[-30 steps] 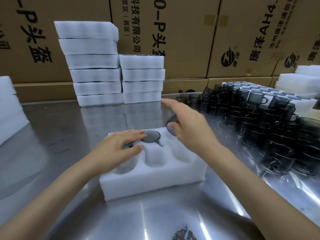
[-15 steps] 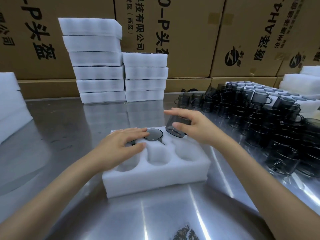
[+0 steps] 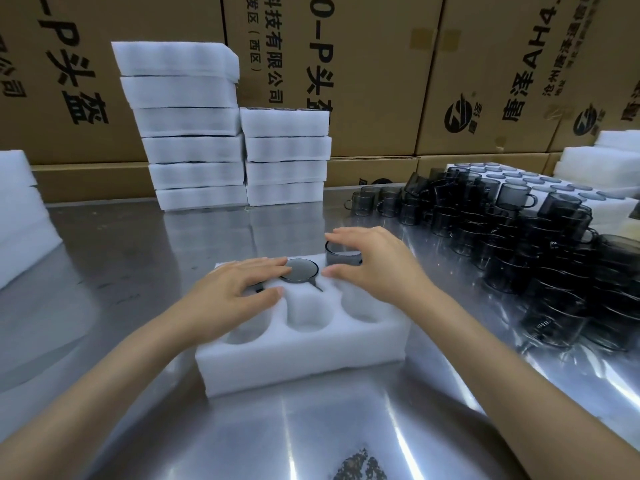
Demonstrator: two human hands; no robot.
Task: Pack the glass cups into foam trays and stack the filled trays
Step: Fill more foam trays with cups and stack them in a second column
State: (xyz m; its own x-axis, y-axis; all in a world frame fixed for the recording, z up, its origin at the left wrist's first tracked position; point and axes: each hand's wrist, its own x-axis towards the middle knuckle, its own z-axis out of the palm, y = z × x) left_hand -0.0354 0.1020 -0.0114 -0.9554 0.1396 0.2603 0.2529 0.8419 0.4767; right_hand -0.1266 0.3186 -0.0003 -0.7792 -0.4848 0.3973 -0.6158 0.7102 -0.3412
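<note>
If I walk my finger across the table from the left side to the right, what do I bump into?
Foam pile at the left edge → left hand → seated glass cup → right hand → heap of loose dark glass cups.

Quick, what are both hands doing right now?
Left hand: open, resting flat on the foam tray.
Right hand: holding a glass cup, fingers round it.

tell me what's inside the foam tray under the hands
The foam tray holds one seated glass cup; the right hand lowers another. Three near pockets look empty; the left hand hides one.
</note>
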